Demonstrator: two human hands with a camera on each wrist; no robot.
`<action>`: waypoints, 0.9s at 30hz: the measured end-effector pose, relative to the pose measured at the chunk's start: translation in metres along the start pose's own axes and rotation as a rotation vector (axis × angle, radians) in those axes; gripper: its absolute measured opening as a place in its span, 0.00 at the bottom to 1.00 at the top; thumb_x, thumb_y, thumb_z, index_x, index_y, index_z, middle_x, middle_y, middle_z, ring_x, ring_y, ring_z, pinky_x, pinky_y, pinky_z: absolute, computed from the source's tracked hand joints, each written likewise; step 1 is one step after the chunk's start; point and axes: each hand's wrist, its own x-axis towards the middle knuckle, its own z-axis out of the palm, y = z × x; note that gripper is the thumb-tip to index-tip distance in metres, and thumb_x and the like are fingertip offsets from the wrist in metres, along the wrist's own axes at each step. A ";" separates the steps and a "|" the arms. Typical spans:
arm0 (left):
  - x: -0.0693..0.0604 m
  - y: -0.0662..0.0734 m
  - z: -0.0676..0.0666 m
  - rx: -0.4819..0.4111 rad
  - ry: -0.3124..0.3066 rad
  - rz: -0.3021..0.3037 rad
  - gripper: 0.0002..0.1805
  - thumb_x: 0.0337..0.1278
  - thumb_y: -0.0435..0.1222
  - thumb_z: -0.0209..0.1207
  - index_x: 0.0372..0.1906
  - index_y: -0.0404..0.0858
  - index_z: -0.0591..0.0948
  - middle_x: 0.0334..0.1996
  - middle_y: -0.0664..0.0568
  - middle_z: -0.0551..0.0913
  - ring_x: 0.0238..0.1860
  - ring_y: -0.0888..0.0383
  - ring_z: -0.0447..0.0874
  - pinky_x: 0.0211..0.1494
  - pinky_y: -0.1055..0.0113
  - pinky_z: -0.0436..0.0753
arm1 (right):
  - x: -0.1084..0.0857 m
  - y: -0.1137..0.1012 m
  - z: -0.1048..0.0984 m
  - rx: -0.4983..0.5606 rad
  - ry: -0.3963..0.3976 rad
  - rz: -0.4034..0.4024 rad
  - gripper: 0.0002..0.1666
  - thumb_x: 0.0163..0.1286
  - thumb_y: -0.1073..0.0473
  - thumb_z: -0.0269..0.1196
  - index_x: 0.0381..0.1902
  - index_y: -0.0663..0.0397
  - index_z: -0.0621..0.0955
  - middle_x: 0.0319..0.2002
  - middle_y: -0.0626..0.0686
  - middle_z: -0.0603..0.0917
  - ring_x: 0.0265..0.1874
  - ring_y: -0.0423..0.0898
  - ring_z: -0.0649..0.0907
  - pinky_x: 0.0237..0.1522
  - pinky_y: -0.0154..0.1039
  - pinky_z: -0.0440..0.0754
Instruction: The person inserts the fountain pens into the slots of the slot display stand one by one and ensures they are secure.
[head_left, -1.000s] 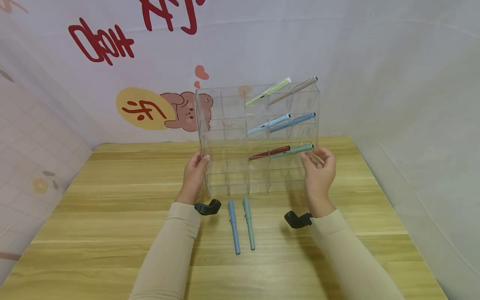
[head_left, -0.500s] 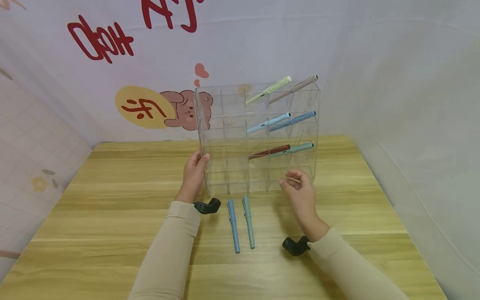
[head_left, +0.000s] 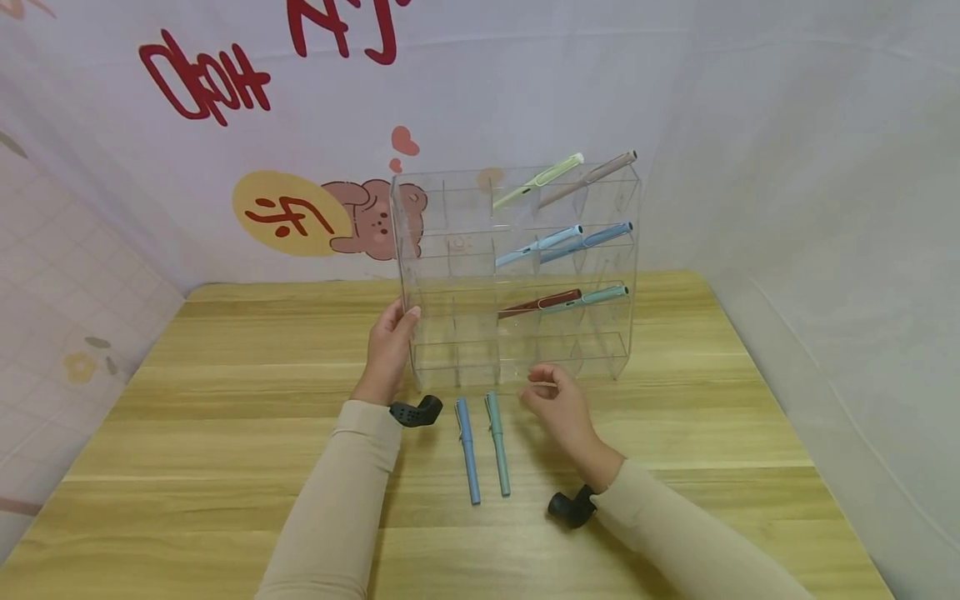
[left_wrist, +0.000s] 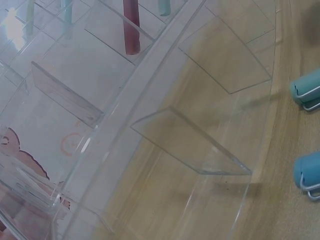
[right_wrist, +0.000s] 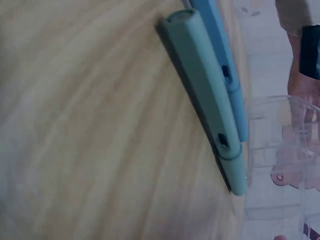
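A clear acrylic rack point(head_left: 517, 360) with several compartments stands upright on the table. My left hand point(head_left: 388, 350) grips its lower left side, thumb in front. In front of the rack lie a blue pen point(head_left: 468, 454) and a green pen point(head_left: 498, 446), side by side. My right hand point(head_left: 564, 417) hovers just right of the green pen, fingers loosely bent and holding nothing. The right wrist view shows the green pen point(right_wrist: 202, 75) close, with the blue pen point(right_wrist: 220, 45) behind it. At the left wrist view's right edge both clips appear.
On the rack's right half several pens lean in compartments: a yellow-green one point(head_left: 551, 172), a taupe one point(head_left: 600, 173), a light blue one point(head_left: 551, 242), a blue one point(head_left: 600, 239), a dark red one point(head_left: 551, 302) and a green one point(head_left: 603, 295). A printed cloth point(head_left: 510, 92) hangs behind the wooden table point(head_left: 225, 417).
My right hand has left the rack's right side and moved down and left toward the green pen. The left hand keeps its grip, and the pens lie where they were.
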 end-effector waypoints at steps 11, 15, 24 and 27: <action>0.015 -0.021 -0.002 0.024 0.017 0.017 0.28 0.73 0.47 0.47 0.72 0.41 0.63 0.68 0.45 0.67 0.70 0.50 0.60 0.72 0.49 0.57 | 0.004 0.007 0.015 -0.152 -0.164 0.025 0.23 0.62 0.65 0.66 0.54 0.65 0.76 0.52 0.63 0.78 0.46 0.56 0.82 0.43 0.45 0.81; 0.021 -0.028 -0.003 0.023 0.024 0.018 0.29 0.72 0.49 0.48 0.72 0.43 0.64 0.67 0.47 0.68 0.69 0.51 0.60 0.72 0.48 0.57 | 0.006 0.006 0.020 -0.226 -0.224 0.014 0.24 0.62 0.64 0.66 0.56 0.63 0.75 0.53 0.62 0.77 0.48 0.56 0.81 0.45 0.47 0.81; 0.018 -0.022 -0.004 -0.020 0.010 0.004 0.28 0.72 0.45 0.49 0.71 0.41 0.64 0.67 0.46 0.67 0.69 0.51 0.60 0.72 0.50 0.57 | 0.012 -0.001 0.029 -0.444 -0.301 -0.021 0.26 0.62 0.61 0.67 0.56 0.64 0.76 0.50 0.61 0.79 0.50 0.56 0.78 0.53 0.52 0.76; 0.011 -0.012 -0.002 -0.018 0.003 0.009 0.27 0.73 0.43 0.48 0.72 0.39 0.63 0.68 0.43 0.66 0.70 0.49 0.59 0.72 0.50 0.57 | 0.015 -0.003 0.030 -0.469 -0.320 -0.003 0.27 0.61 0.61 0.68 0.57 0.64 0.76 0.49 0.61 0.80 0.49 0.55 0.78 0.53 0.51 0.76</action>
